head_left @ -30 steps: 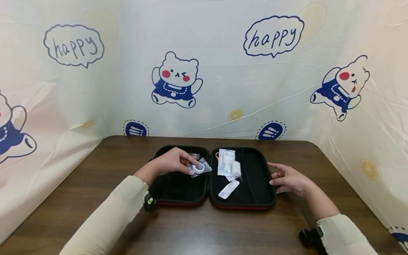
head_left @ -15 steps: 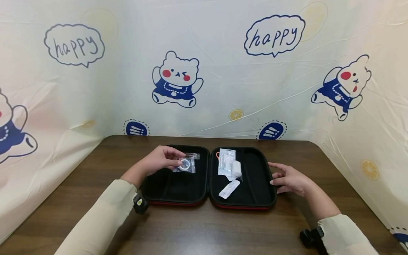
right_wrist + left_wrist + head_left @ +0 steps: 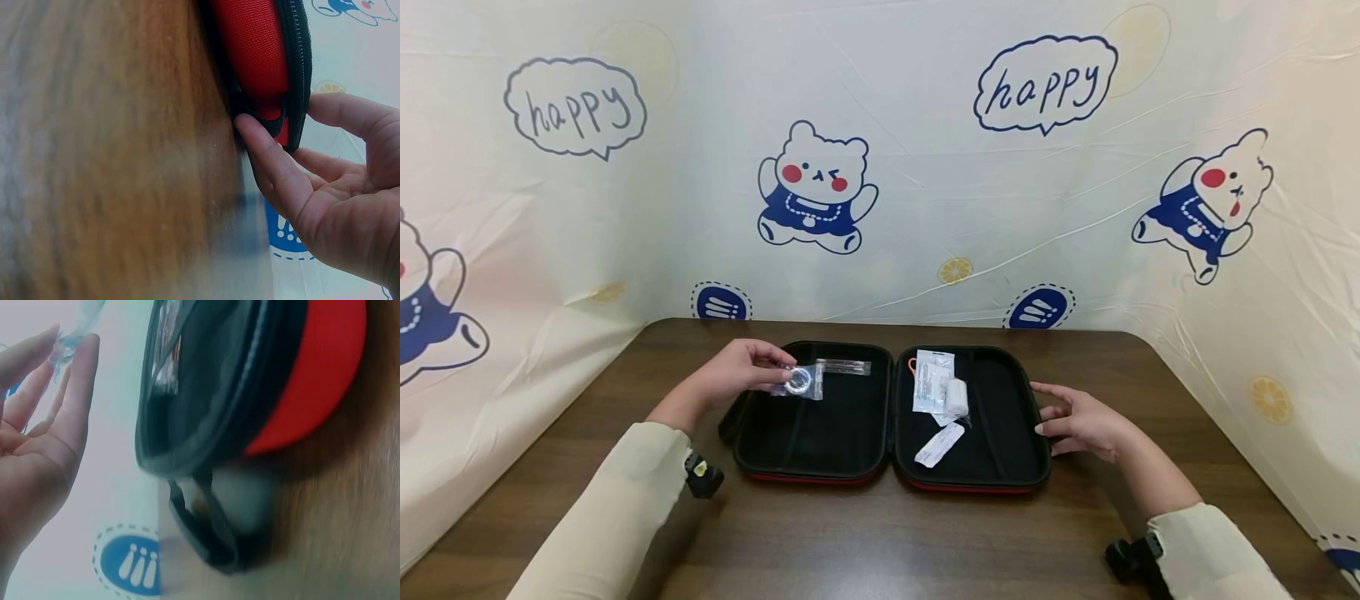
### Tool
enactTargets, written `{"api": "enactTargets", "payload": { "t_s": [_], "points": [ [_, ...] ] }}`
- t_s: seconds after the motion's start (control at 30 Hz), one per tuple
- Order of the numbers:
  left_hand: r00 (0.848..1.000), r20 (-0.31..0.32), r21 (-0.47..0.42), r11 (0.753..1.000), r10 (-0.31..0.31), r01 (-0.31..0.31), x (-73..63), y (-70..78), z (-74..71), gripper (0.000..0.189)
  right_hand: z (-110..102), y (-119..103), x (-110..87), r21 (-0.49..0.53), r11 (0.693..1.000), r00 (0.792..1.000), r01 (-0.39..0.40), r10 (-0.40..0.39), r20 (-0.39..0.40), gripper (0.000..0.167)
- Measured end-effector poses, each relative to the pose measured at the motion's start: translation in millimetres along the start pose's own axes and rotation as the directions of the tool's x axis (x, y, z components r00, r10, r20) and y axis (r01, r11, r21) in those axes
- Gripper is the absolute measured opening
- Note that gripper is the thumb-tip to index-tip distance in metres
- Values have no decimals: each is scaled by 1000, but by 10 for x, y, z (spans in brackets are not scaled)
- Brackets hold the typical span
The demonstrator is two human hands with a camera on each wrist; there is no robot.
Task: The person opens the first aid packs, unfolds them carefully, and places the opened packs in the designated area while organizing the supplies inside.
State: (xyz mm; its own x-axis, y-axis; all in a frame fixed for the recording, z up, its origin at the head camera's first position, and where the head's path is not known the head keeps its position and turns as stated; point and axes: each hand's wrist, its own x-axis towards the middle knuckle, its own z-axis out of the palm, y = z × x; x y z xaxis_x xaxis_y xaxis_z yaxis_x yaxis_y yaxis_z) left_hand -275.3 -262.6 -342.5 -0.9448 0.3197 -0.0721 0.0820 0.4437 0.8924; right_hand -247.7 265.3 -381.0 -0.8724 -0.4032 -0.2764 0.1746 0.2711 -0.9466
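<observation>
My left hand (image 3: 735,372) pinches a small clear packet (image 3: 808,381) between thumb and fingers, with a white tape-like ring inside. It is over the far left corner of an open black-lined, red-shelled zip case (image 3: 820,454). In the left wrist view, the fingertips (image 3: 90,347) are on the clear plastic, beside the case. A thin clear-wrapped item (image 3: 850,367) lies at the back of the case's left half. At the right end, the fingertips of my right hand (image 3: 1086,423) rest against the side, by a black strap (image 3: 272,125).
White packets (image 3: 932,379), a white roll (image 3: 956,398), a white strip (image 3: 938,446) and an orange-handled item (image 3: 912,365) lie in the right half. The case sits on a brown wooden table (image 3: 880,550). A printed cloth (image 3: 910,200) hangs behind.
My left hand has carried the clear packet leftward, from near the case's middle to its far left corner, uncovering the thin wrapped item. The right hand has stayed in place.
</observation>
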Motion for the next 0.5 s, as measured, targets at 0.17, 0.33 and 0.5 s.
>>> {"api": "enactTargets", "payload": {
  "t_s": [0.17,0.33,0.5],
  "points": [
    [999,-40,9,999,-34,35,-29,-67,-127,41,0,0,2,2,1000,1000,-1,1,1,85],
    [996,-62,-4,998,-61,61,-10,-135,-209,39,-2,2,5,4,1000,1000,3,-3,1,85],
    [995,-62,51,995,-82,86,29,-162,-262,35,-7,7,9,8,1000,1000,6,-6,3,85]
  ]
}}
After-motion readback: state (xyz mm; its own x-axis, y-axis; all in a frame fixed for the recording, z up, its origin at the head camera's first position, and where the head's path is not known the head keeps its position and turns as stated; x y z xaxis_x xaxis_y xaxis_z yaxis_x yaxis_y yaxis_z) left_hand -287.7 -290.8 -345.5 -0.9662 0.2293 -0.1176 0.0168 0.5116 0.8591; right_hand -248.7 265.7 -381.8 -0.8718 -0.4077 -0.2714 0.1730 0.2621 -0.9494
